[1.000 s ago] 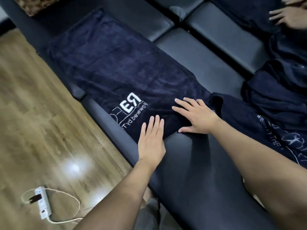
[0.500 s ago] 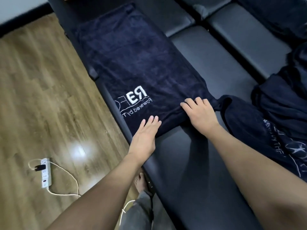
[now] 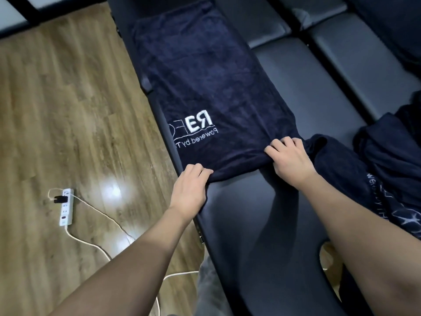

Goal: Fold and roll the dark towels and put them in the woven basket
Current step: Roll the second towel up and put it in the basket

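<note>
Already folded into a long strip, the dark towel (image 3: 205, 87) lies flat along the black padded bench (image 3: 284, 224), its white lettering facing up near the close end. Both hands are on that near edge: the left hand (image 3: 190, 185) has its fingers curled over the left corner, and the right hand (image 3: 290, 158) bunches the right corner under curled fingers. This looks like the start of the roll. The next move calls for tucking the edge over tightly and evenly, then turning it away along the strip with both hands level so the roll does not skew. More dark towels (image 3: 391, 169) are heaped just to the right. A power strip (image 3: 66, 206) lies on the wooden floor (image 3: 68, 110). No basket is in view.
</note>
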Action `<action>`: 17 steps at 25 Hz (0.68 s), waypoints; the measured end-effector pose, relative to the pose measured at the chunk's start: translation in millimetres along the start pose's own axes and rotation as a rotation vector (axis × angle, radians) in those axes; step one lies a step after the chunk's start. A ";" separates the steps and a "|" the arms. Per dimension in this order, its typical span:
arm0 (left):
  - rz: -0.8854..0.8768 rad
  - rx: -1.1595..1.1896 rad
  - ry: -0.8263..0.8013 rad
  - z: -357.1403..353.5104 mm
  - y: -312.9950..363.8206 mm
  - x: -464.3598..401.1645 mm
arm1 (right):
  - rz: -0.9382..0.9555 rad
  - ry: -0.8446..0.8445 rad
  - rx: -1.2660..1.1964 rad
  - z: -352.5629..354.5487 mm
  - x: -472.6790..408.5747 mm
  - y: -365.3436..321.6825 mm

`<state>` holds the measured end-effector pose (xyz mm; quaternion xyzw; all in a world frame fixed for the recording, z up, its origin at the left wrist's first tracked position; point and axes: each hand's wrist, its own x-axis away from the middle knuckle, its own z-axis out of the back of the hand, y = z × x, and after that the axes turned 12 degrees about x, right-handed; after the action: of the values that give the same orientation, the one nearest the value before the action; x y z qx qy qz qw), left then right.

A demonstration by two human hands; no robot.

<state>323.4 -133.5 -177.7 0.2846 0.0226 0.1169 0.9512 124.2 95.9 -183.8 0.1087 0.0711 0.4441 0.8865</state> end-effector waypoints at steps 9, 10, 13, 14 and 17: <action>0.232 0.249 0.169 1.8 -1.2 3.1 | 0.039 -0.175 -0.153 7.1 -15.4 3.9; 0.269 0.270 0.180 1.8 -3.1 0.1 | 0.034 -0.200 -0.174 8.5 -17.6 5.0; 0.391 0.306 0.178 3.7 -8.4 -7.8 | 0.026 -0.232 -0.275 12.8 -32.2 8.5; 0.414 0.312 0.189 3.9 -9.7 -9.8 | 0.029 -0.241 -0.298 13.8 -39.2 10.8; 0.457 0.333 0.251 6.0 -11.4 -18.4 | 0.063 -0.260 -0.281 10.1 -53.4 16.7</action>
<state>308.5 -150.4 -179.3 0.4176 0.0940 0.3566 0.8304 81.8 61.4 -168.2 0.0424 -0.1105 0.4596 0.8802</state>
